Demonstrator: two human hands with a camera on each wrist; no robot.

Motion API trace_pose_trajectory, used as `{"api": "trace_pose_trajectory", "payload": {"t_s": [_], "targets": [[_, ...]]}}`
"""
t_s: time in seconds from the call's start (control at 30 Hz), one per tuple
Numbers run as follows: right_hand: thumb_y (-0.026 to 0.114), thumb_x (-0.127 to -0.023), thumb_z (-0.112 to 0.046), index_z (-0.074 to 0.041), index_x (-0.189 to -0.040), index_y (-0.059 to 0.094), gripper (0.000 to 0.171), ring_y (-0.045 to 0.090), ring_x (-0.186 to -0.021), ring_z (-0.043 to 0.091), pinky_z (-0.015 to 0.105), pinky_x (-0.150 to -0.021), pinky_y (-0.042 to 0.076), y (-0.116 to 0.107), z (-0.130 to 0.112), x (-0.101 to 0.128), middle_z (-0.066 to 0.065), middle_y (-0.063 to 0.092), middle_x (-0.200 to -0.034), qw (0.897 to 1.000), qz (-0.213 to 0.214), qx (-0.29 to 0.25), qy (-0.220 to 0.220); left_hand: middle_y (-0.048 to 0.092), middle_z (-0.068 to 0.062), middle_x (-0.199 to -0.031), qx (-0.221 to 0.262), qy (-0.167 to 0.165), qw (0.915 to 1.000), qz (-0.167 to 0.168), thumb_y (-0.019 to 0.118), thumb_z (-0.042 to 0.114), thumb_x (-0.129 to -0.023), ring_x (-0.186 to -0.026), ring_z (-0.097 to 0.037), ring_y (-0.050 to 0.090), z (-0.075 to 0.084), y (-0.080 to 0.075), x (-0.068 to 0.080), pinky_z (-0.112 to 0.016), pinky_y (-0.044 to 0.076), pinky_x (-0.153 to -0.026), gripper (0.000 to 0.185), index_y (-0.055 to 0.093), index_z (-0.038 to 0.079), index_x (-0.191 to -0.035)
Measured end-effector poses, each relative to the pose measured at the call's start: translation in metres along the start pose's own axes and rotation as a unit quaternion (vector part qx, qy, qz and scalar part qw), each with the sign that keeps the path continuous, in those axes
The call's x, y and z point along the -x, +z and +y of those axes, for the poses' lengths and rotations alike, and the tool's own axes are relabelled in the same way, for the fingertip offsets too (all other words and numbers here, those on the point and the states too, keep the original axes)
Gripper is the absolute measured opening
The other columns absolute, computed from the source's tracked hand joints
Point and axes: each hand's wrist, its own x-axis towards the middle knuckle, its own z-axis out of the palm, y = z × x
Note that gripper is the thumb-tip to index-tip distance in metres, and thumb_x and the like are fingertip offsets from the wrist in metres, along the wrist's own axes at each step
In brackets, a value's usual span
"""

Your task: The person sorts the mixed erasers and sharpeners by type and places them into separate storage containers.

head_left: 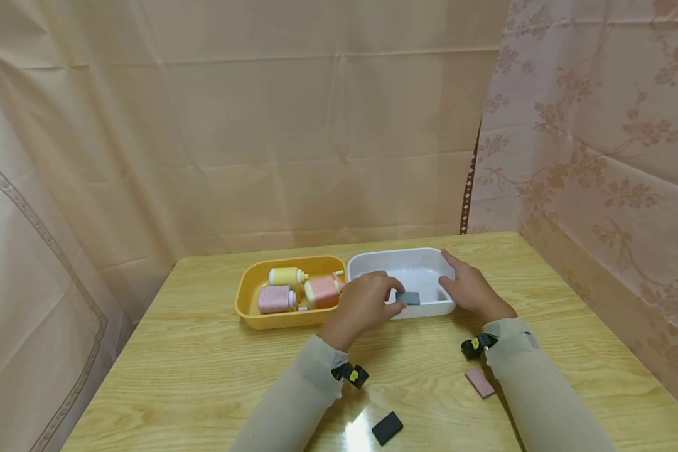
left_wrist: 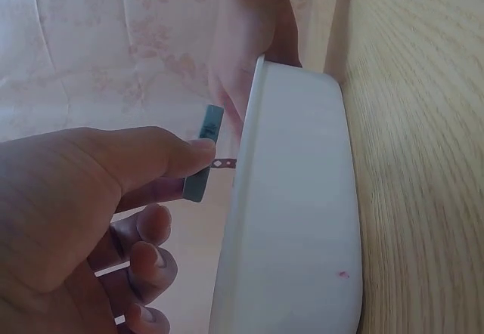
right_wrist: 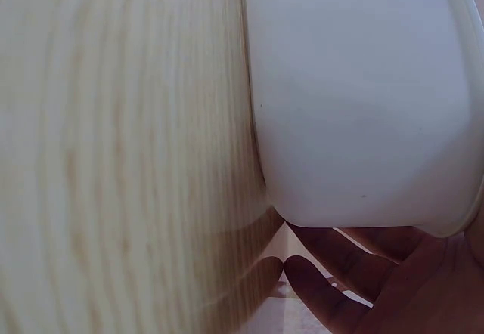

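My left hand (head_left: 397, 301) pinches a small grey block (head_left: 408, 297) between thumb and forefinger, just over the near rim of a white tray (head_left: 395, 253). The left wrist view shows the grey block (left_wrist: 204, 153) on edge at my fingertips, close beside the white tray's wall (left_wrist: 295, 198). My right hand (head_left: 456, 277) rests against the tray's right end with fingers fairly straight. In the right wrist view its fingers (right_wrist: 325, 289) lie along the white tray (right_wrist: 355, 100), next to the wooden table (right_wrist: 113, 153).
A yellow tray (head_left: 294, 259) left of the white one holds a yellow bottle (head_left: 287, 275) and two pink bottles (head_left: 276, 299). A pink block (head_left: 479, 382) and a black block (head_left: 387, 428) lie on the table (head_left: 203, 364) near me. Curtains enclose three sides.
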Motion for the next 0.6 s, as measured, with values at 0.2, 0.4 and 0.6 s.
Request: {"api": "trace_pose_trajectory", "payload": {"t_s": [0.2, 0.4, 0.6], "targets": [[0.048, -0.106, -0.024, -0.011, -0.167, 0.009, 0.074, 0.030, -0.152, 0.047, 0.065, -0.119, 0.028, -0.001, -0.001, 0.000, 0.025, 0.020, -0.169, 1.000, 0.000, -0.001, 0.005, 0.057, 0.008, -0.077, -0.003, 0.000, 0.9999, 0.016, 0.078, 0.040, -0.091, -0.067, -0.010, 0.052, -0.006, 0.001, 0.000, -0.022, 0.040, -0.054, 0.023, 0.080, 0.025, -0.108], [0.048, -0.106, -0.024, -0.013, -0.167, 0.009, 0.074, 0.029, -0.152, 0.047, 0.066, -0.119, 0.026, -0.001, -0.001, 0.000, 0.024, 0.019, -0.169, 1.000, -0.003, -0.002, 0.005, 0.065, 0.004, -0.083, 0.004, -0.002, 0.9997, 0.025, 0.075, 0.039, -0.093, -0.071, -0.011, 0.053, -0.011, -0.001, 0.000, -0.022, 0.042, -0.058, 0.023, 0.080, 0.024, -0.109], [0.048, -0.106, -0.024, -0.015, -0.167, 0.007, 0.075, 0.027, -0.153, 0.047, 0.066, -0.120, 0.025, -0.001, 0.000, -0.001, 0.023, 0.018, -0.170, 1.000, -0.008, -0.008, 0.009, 0.063, 0.006, -0.083, 0.013, -0.020, 0.9995, 0.021, 0.077, 0.041, -0.092, -0.072, -0.010, 0.054, -0.014, -0.003, -0.001, -0.022, 0.042, -0.056, 0.023, 0.080, 0.025, -0.109]]}}
